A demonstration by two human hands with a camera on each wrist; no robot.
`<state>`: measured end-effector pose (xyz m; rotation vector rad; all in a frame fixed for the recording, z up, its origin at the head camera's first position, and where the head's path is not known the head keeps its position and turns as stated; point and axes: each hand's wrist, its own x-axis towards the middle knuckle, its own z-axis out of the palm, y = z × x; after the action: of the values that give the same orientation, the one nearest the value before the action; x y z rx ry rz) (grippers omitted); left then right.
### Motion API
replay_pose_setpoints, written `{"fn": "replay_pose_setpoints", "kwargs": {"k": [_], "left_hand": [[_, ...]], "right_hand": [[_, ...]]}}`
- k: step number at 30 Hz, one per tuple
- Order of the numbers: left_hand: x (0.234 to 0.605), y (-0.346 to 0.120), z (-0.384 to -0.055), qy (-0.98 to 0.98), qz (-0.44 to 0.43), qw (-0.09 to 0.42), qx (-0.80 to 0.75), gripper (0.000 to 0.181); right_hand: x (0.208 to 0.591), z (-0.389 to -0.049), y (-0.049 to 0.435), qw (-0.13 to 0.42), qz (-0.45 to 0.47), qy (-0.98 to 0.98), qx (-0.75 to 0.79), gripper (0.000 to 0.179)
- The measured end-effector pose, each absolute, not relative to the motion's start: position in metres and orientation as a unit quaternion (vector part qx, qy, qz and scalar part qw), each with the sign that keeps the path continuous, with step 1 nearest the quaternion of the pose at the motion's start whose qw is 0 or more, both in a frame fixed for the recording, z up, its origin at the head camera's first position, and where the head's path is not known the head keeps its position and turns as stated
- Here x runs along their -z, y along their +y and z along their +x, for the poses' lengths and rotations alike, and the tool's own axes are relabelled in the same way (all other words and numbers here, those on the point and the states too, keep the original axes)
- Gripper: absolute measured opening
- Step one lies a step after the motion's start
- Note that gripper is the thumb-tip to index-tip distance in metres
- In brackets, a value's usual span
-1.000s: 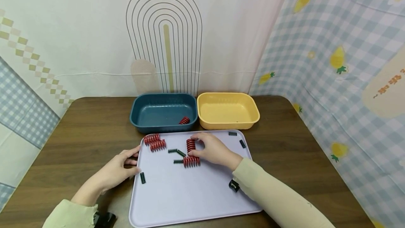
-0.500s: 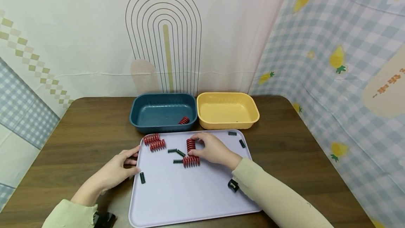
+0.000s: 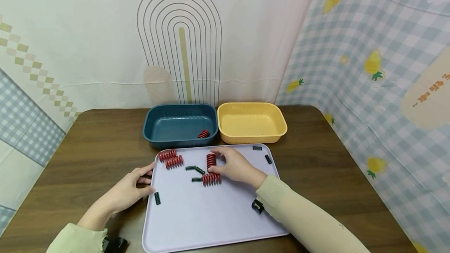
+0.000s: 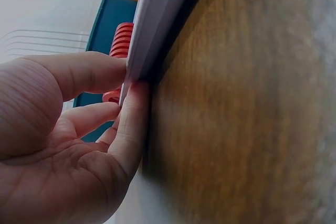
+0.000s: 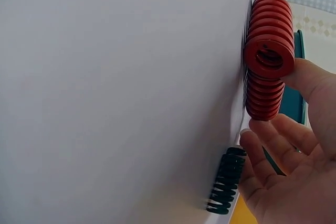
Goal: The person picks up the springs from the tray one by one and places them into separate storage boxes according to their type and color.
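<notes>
- Red spring (image 3: 211, 159): partly covered by the right hand (image 3: 236, 166)
- Speck (image 3: 262, 134) in the yellow bin (image 3: 252, 140): too small to identify
- Right sleeve (image 3: 304, 212): cut off by the head view's bottom edge

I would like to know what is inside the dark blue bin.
One red spring lies inside the dark blue bin, near its front right corner. The near wall covers the floor just behind it, so anything there cannot be seen.

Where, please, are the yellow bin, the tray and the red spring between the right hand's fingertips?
Red spring (image 3: 211, 161): head view, middle coils.
Tray (image 3: 212, 214): head view, bare surface.
Yellow bin (image 3: 251, 139): head view, front wall.
</notes>
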<state>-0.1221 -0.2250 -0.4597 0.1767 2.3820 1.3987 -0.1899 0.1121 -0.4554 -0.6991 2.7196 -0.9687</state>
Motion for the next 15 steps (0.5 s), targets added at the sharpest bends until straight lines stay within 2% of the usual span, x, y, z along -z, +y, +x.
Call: {"fn": "replay_pose_setpoints", "kwargs": {"k": [15], "left_hand": [[0.461,-0.2256,-0.1218,0.842,0.066,0.179,-0.505,0.075]], "right_hand": [[0.4555,-0.1932,0.1081,0.093,-0.22,0.919,0.313,0.051]]}}
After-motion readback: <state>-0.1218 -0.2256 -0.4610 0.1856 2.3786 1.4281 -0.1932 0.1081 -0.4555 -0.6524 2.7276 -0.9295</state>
